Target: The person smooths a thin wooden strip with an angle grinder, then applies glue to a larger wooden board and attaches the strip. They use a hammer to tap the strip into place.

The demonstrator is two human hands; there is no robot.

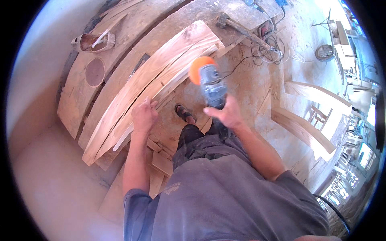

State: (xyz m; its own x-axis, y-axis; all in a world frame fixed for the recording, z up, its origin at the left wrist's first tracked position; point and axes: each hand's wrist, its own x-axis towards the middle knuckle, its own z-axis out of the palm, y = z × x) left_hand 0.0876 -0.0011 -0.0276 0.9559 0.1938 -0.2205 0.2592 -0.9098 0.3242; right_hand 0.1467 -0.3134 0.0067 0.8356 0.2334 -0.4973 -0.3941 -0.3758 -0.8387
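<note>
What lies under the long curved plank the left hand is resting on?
The curved plank lies on a wider board on a dusty workbench. The left hand rests on its near edge. Whatever is directly beneath the plank is covered.

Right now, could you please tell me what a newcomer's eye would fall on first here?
The bright orange round sanding disc on the grey power sander stands out, gripped by the right hand at centre. Just left of it, the left hand rests on a long pale curved wooden plank with a dark split, lying across the dusty wooden workbench.
</note>
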